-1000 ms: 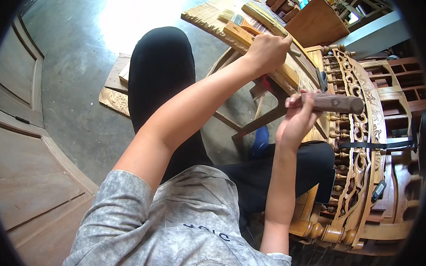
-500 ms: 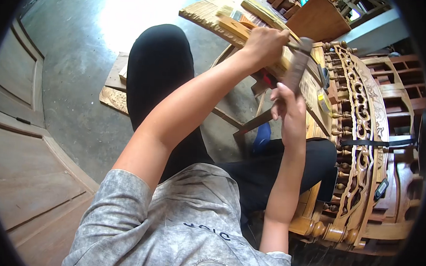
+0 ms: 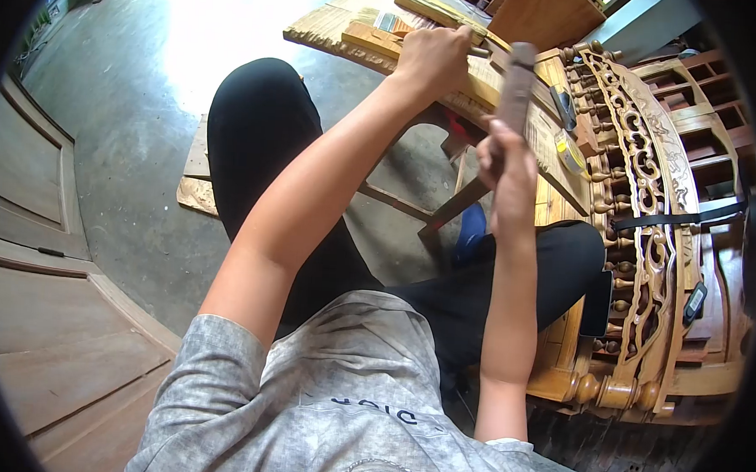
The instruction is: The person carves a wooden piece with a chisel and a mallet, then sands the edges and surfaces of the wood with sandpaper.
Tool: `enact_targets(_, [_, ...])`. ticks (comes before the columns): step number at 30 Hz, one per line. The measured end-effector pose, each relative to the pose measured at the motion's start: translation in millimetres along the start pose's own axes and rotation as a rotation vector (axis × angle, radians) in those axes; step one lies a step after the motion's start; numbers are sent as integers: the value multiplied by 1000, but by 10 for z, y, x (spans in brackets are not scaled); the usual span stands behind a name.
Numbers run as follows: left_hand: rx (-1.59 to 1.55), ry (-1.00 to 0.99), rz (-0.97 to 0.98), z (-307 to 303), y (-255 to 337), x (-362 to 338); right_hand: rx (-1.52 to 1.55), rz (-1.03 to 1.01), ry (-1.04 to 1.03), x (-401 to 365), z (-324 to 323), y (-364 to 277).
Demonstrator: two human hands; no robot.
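My left hand (image 3: 435, 60) is closed in a fist over the wooden workpiece on the low bench. The thin end of what looks like a chisel (image 3: 480, 52) sticks out beside its knuckles; the rest is hidden. Just to the right, my right hand (image 3: 508, 161) grips a dark wooden mallet (image 3: 517, 94), raised upright and blurred by motion. A small gap separates the mallet from my left hand. Under and beside the left hand lies a light wooden block (image 3: 371, 39), with a flat brush (image 3: 393, 23) behind it.
The bench board (image 3: 315, 29) also bears a yellow tape measure (image 3: 571, 152) and a dark flat tool (image 3: 562, 106). A carved wooden backrest with turned spindles (image 3: 643, 155) stands close on the right. Wooden panels (image 3: 63, 307) are at left; boards (image 3: 196, 193) lie on the floor.
The view has shifted, so the bench sits a little further left and up. The mallet is slightly further from my left hand, and the right fingers look more tightly curled.
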State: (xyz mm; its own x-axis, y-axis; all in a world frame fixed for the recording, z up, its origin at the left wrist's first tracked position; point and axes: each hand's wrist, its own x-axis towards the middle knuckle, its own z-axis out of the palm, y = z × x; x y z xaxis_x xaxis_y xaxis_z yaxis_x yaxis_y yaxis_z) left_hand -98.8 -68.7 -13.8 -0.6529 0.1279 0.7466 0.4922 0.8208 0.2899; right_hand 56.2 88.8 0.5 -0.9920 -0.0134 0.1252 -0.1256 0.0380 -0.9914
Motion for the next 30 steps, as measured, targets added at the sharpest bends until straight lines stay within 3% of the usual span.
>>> enact_targets(4, [14, -14, -30, -56, 40, -14, 210, -321, 284, -7, 45, -39])
enact_targets(7, [10, -12, -23, -14, 26, -14, 217, -283, 194, -8, 125, 121])
enact_targets(9, [43, -15, -13, 24, 0, -11, -72, -17, -40, -26, 104, 132])
enact_targets(11, [116, -25, -4, 24, -57, -15, -85, 46, -86, -57, 165, 110])
enact_targets(14, [85, -10, 22, 22, -53, -16, 57, 77, -22, -40, 122, 93])
enact_targets(21, [95, 9, 17, 27, -45, -25, 245, -173, 143, 0, 121, 155])
enact_targets(26, [132, -23, 12, 1, -55, -31, -33, 74, -112, -61, 105, 81])
enact_targets(30, [138, 18, 28, 50, -60, -35, 128, -2, 33, -9, 48, 98])
